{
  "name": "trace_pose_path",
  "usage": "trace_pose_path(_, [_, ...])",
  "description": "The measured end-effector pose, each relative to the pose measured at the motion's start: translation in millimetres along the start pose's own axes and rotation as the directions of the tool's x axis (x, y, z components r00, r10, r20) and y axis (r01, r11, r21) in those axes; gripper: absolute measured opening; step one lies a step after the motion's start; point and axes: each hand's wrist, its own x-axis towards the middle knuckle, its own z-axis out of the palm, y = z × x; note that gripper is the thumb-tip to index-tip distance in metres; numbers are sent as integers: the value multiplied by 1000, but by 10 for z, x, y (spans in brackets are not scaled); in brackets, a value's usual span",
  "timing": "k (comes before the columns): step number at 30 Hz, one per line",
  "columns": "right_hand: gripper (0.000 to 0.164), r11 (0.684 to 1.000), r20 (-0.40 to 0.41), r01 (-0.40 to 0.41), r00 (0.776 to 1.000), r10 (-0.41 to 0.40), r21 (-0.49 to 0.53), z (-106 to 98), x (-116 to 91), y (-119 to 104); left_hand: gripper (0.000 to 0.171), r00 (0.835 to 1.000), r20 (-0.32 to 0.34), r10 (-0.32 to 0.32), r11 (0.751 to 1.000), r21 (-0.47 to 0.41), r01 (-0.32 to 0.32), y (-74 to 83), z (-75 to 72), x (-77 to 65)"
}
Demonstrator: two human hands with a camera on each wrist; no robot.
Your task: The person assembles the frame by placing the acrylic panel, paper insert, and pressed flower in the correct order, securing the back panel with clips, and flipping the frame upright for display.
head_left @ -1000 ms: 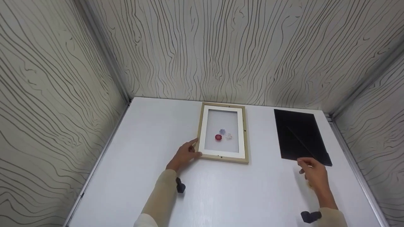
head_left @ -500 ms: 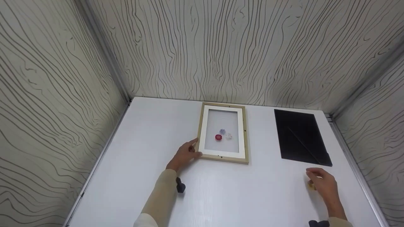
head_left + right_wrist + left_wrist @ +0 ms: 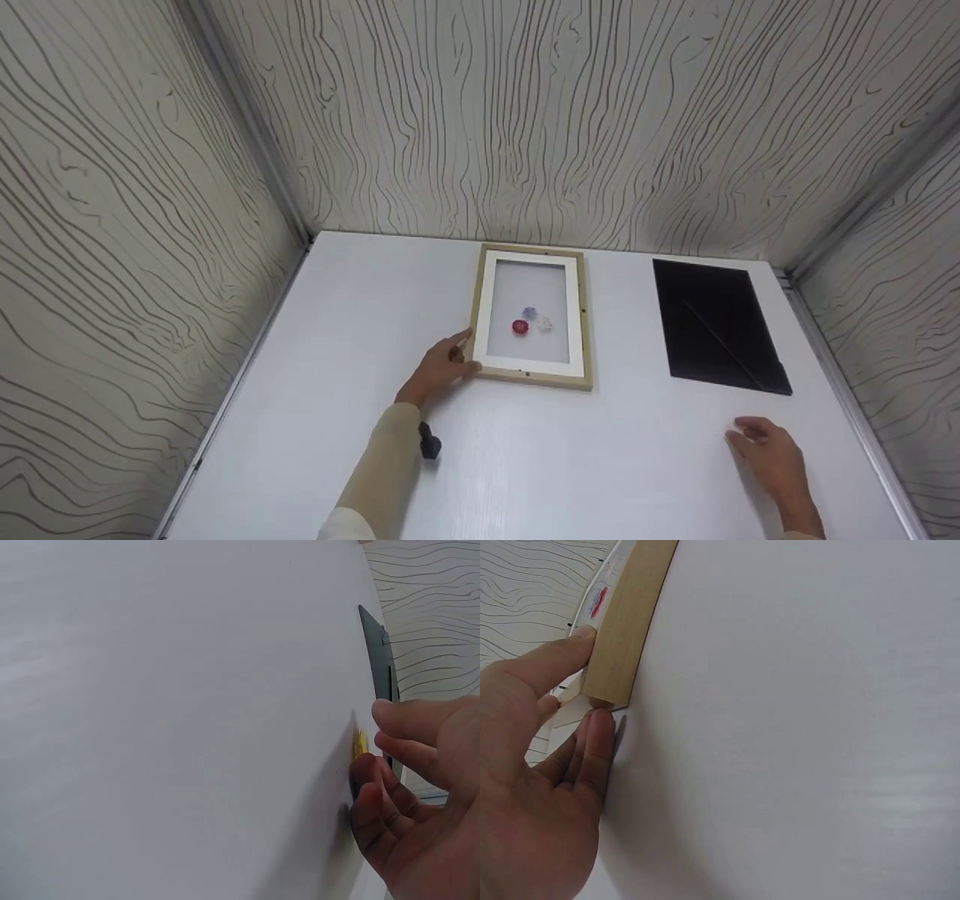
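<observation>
A pale wooden picture frame lies flat on the white table, with a white mat inside. Within the mat's opening sit a red flower, a bluish flower and a whitish one. My left hand holds the frame by its lower left corner, fingers on two of its sides. To the right, my right hand is low over the table, thumb and fingers slightly apart. Right at its fingertips in the right wrist view is a small yellow, petal-like thing, partly covered by the fingers.
A black backing board with a thin stand leg lies at the back right, beyond my right hand. Wood-grain patterned walls enclose the table at the back and both sides.
My right hand has moved away from the black board, toward me and slightly right, onto the yellow thing, which it now hides in the head view. My left hand stays on the frame.
</observation>
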Motion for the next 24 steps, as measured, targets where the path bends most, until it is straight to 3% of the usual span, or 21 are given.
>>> trace_pose_path(8, [54,1000,13,7,1000,-7,-16,-31,-11,1,79,1000,-7,4,1000,26,-3,13,3,-4])
trace_pose_path(18, [40,999,-80,8,997,-13,-51,-10,-52,65,79,1000,-8,-12,1000,-4,12,-16,13,18])
trace_pose_path(24, [37,999,-83,-11,996,8,-42,2,-52,99,80,999,-20,-46,999,25,47,4,25,-3])
